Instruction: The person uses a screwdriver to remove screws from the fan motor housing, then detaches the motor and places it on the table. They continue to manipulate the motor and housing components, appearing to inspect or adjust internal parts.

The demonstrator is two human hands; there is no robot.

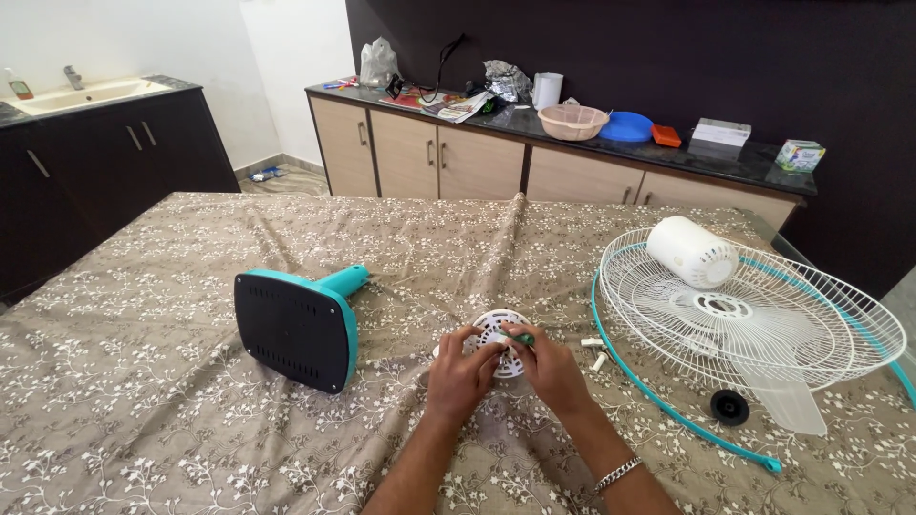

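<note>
Both forearms reach up from the bottom edge to a round white slotted fan part lying on the flowered tablecloth; that part serves as the landmark. On its near-left rim the left hand has its fingers curled round the edge, steadying it. From the near-right, the right hand, a metal bracelet on its wrist, pinches a small green-handled tool whose tip rests on the part's face. Judging by this, a fastener on the white part is being worked; the next move seems to call for keeping the part from turning while the tool stays seated. Left of the part lies the teal fan base, black underside showing. To its right are two small white pieces, then the white wire fan guard carrying a white motor cover, with a black knob nearer.
</note>
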